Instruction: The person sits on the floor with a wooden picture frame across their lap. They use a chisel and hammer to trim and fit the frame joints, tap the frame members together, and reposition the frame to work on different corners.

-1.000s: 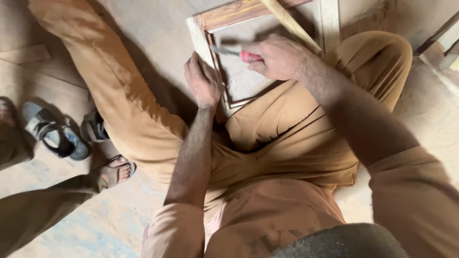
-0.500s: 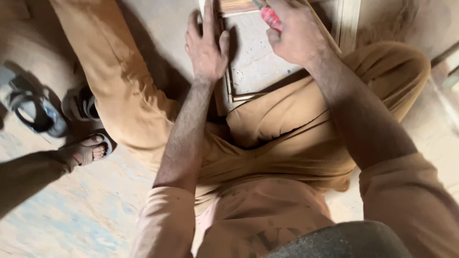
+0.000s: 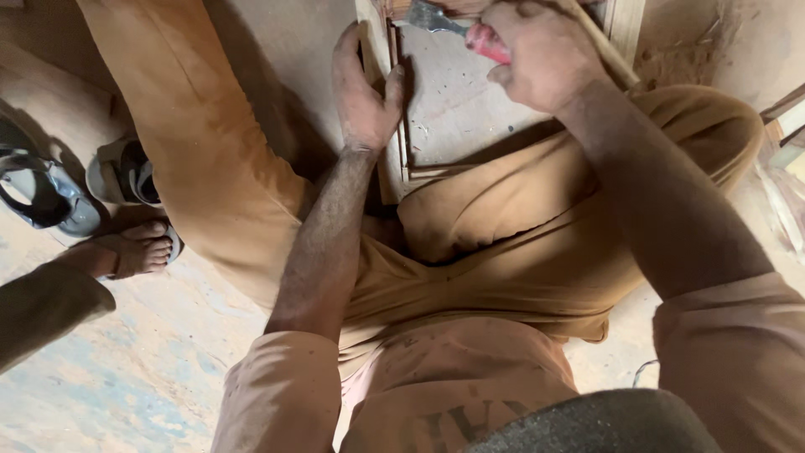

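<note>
I sit on the floor in tan trousers with a pale wooden frame (image 3: 401,159) lying between my legs. My left hand (image 3: 363,92) rests flat on the frame's left rail, fingers pointing away and thumb on the inner edge. My right hand (image 3: 537,50) is closed on a red-handled tool (image 3: 485,40) whose metal blade (image 3: 428,15) reaches toward the top of the frame at the picture's upper edge. A loose wooden strip (image 3: 605,52) runs diagonally under my right wrist. The frame's far end is cut off by the picture's edge.
At the left, another person's sandalled foot (image 3: 134,250) and trouser leg (image 3: 42,306) stand on the worn, blue-stained floor. A grey sandal (image 3: 46,193) and a second sandal (image 3: 124,172) lie beside my left thigh. Wood offcuts (image 3: 784,134) lie at the right.
The view has shifted so the frame sits higher in the picture. My left hand has slid further along the left rail, and my right hand with the tool has moved toward the frame's top.
</note>
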